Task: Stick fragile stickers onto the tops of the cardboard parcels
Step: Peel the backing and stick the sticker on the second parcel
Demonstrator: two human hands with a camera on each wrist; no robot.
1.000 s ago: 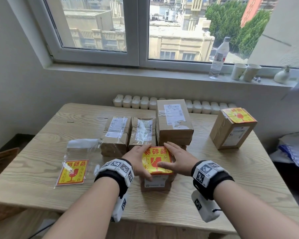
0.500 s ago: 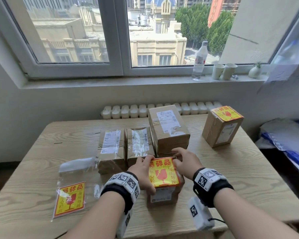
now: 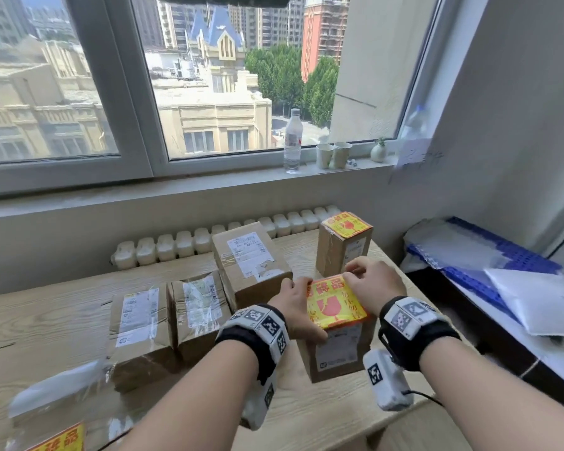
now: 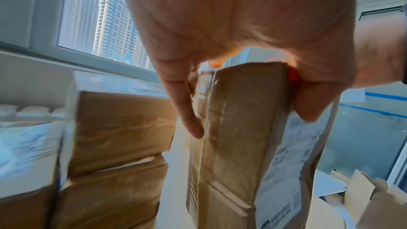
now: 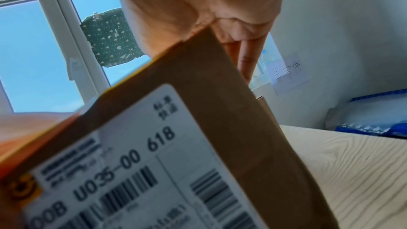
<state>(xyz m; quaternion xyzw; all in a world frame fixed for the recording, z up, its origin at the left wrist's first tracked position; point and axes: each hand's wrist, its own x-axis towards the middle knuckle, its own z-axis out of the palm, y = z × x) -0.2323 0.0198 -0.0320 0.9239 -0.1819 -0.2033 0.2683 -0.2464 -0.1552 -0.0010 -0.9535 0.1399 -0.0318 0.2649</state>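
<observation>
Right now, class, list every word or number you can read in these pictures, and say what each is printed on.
"易碎品", first character partly covered: yellow sticker on top of the held parcel.
"U035-00 618": white shipping label on that parcel's side.
Too blurred to read: the sticker's smaller print, the other parcels' labels and the handwritten wall note.

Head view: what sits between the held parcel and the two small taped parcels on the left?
In the head view, the left hand and wrist, gripping the held parcel; behind them, the big parcel.

Stickered parcel (image 3: 337, 349) front right on table (image 3: 46, 320); three parcels (image 3: 196, 307) left, another (image 3: 344, 245) behind
</observation>
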